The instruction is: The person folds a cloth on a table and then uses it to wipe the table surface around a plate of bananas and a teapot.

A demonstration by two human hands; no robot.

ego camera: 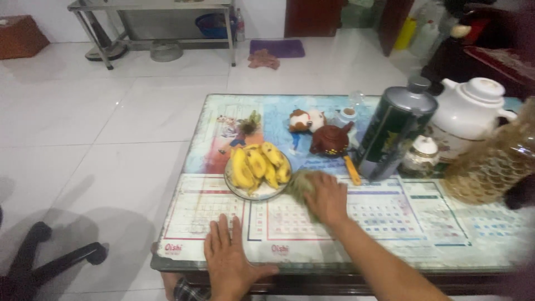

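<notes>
On the glass tabletop, near front edge: we see both hands working.
Cloth: greenish rag lies bunched on the table, just beside the plate, mostly under our right palm.
Right hand: right hand closes over the cloth, fingers curled on it, pressing it flat to the glass; we judge a wiping grip.
Left hand: left hand holds nothing, fingers spread wide, palm flat at the near edge; we judge it braces us.
Plate: plate of bananas touches or nearly touches the cloth on its left.
Behind: brown teapot, dark metal flask, white teapot, small lidded jar, toy dog crowd the far right side.
Off table: floor, metal rack well apart.
</notes>
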